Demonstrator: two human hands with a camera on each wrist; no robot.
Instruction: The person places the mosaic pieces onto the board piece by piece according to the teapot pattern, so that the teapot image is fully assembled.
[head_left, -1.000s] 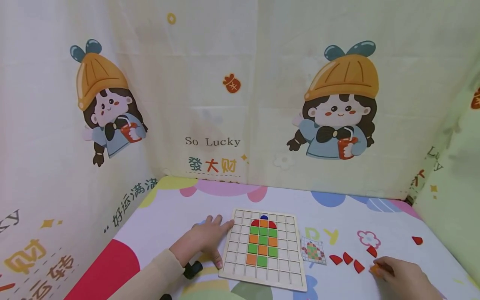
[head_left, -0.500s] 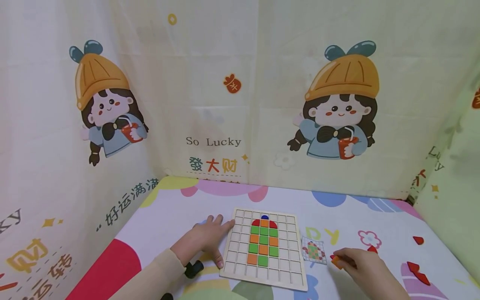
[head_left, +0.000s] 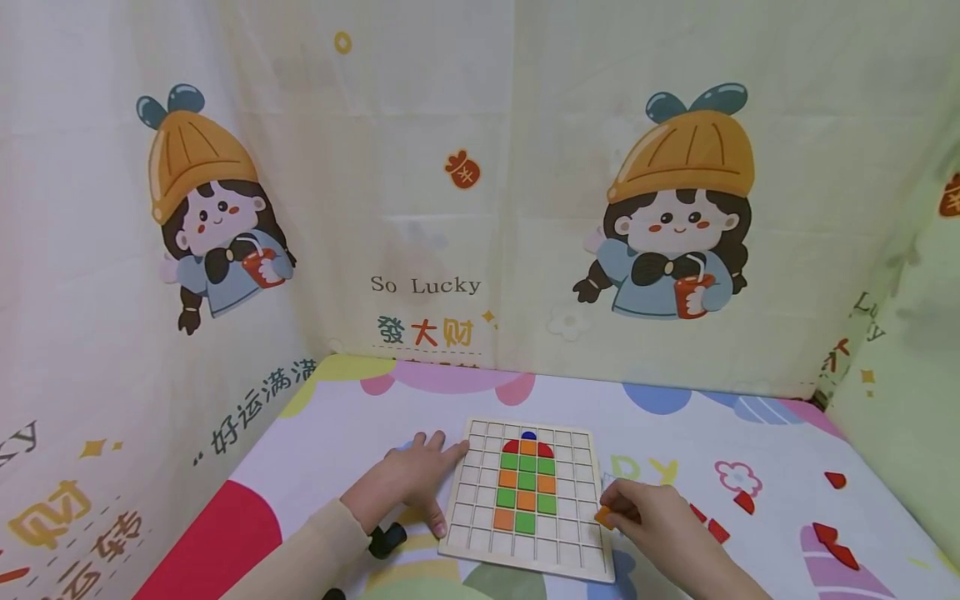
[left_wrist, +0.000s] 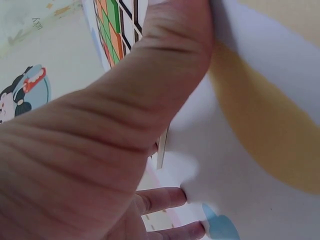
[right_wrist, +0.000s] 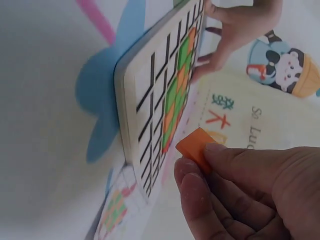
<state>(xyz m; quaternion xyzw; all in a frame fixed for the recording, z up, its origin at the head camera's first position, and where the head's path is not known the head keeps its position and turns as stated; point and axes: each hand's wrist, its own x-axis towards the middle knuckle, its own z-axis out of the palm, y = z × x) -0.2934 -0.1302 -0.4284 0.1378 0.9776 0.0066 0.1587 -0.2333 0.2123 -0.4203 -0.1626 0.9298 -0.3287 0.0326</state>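
Observation:
A square wooden grid board (head_left: 576, 533) lies on the table, with orange, green, red and blue pieces set in its middle columns. Along its left edge rests my left hand (head_left: 411, 477), fingers spread and thumb near the lower left corner. Its thumb (left_wrist: 170, 60) fills much of the left wrist view. My right hand (head_left: 654, 521) is at the board's right edge, pinching an orange square tile (right_wrist: 195, 146) between thumb and fingers. In the right wrist view the tile is held in front of the board, tilted. A small printed pattern card (right_wrist: 119, 210) lies beside the board, mostly hidden by my right hand in the head view.
Several red rounded pieces lie on the right, including one near the hand (head_left: 718, 531), one by the flower print (head_left: 744, 502) and a far one (head_left: 835, 480). A black object (head_left: 387, 540) shows under my left wrist. Printed curtains (head_left: 525, 208) stand behind the table.
My right hand has moved left from among the red pieces to the board's right edge, carrying the orange tile. It now covers most of the card. My left hand has stayed in place.

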